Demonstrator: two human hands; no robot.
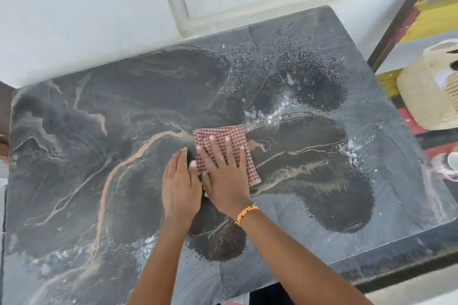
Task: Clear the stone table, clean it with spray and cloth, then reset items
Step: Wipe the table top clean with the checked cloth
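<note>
Checked cloth (223,148) lies flat under the spread right hand (226,171).

the folded cloth (224,148) lies on the stone surface (74,131), near its middle. the right hand (226,176) rests flat on the cloth, fingers (213,148) spread. the left hand (181,186) lies flat on the surface just left of the cloth, touching its left edge. spray droplets (285,74) sit behind and to the right of the cloth. a window frame (188,7) stands behind the surface. a woven basket (426,96) sits off the surface, far right of the cloth.
</note>
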